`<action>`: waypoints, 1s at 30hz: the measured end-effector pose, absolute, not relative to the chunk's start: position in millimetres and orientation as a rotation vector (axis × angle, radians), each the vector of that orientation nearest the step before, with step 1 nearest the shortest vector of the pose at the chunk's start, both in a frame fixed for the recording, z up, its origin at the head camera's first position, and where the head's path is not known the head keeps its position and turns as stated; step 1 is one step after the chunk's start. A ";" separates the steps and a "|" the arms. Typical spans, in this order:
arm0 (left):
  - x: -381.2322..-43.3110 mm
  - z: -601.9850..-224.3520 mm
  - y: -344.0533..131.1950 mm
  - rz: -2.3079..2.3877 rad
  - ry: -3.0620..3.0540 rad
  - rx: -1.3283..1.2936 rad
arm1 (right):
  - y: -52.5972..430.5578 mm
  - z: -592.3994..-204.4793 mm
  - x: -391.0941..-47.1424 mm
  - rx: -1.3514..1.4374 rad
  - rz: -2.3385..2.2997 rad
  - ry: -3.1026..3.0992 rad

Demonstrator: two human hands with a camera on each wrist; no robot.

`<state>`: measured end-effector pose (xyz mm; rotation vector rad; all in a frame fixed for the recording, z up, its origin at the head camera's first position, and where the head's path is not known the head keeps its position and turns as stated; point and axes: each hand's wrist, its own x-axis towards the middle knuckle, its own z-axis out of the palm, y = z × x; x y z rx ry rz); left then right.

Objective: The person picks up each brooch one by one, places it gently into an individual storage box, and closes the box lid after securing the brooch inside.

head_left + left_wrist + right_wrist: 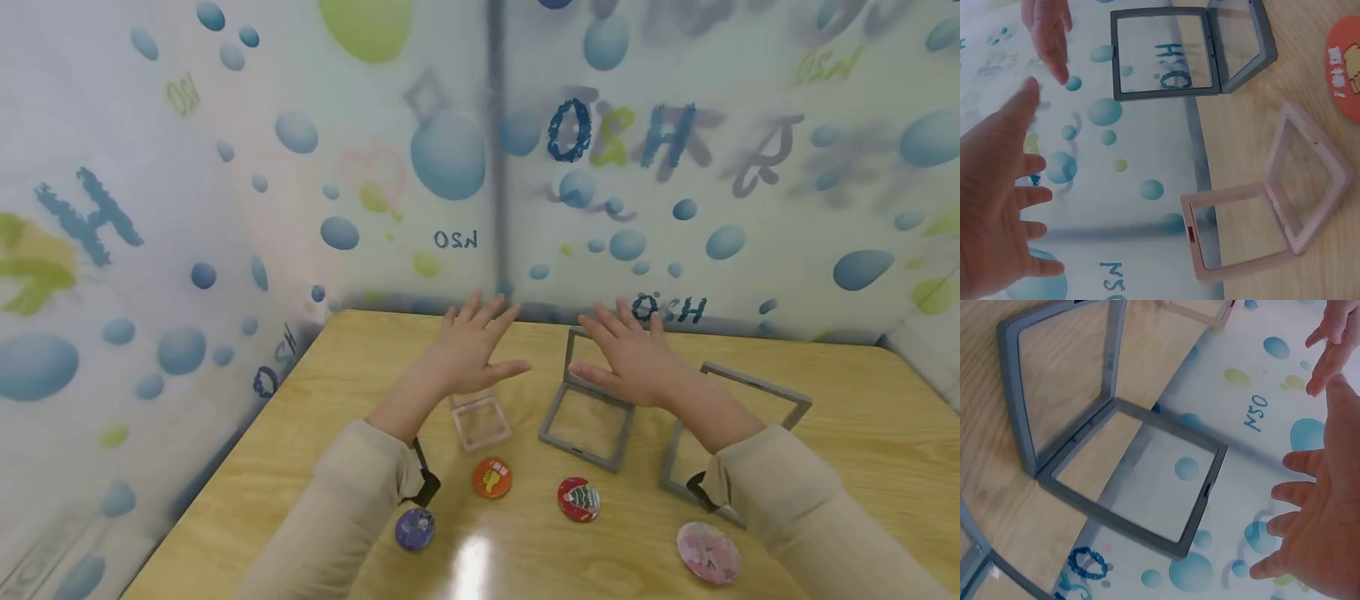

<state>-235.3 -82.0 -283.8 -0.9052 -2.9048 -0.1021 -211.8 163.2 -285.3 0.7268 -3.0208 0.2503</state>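
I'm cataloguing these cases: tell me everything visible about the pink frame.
The pink frame looks plastic: two squarish rims joined by a hinge, with seemingly clear panes and a small dark notch. It stands opened, one half on the table, the other raised, beyond the orange badge. From the head camera, the left hand partly hides it, apparently without touching.

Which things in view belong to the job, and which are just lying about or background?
Likely the job (judging by nearness to the hands, which hold nothing):
- left hand, right hand
- pink frame, middle grey frame, rightmost grey frame
- orange badge, red badge, purple badge, pink badge

Background, probably; no loose stray item seen:
- wooden table
- printed backdrop
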 end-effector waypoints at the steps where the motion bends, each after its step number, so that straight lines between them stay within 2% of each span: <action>1: -233.3 -283.9 -84.8 -0.114 -2.878 -0.907 | 161.6 -285.1 -211.2 0.736 0.257 -3.019; 14: -188.8 -308.1 -127.1 -0.409 -2.672 -0.844 | 122.7 -300.1 -194.0 1.092 0.309 -2.790; 30: -138.2 -350.6 -186.0 -0.957 -3.161 -0.735 | 45.1 -329.0 -154.1 1.338 0.685 -3.006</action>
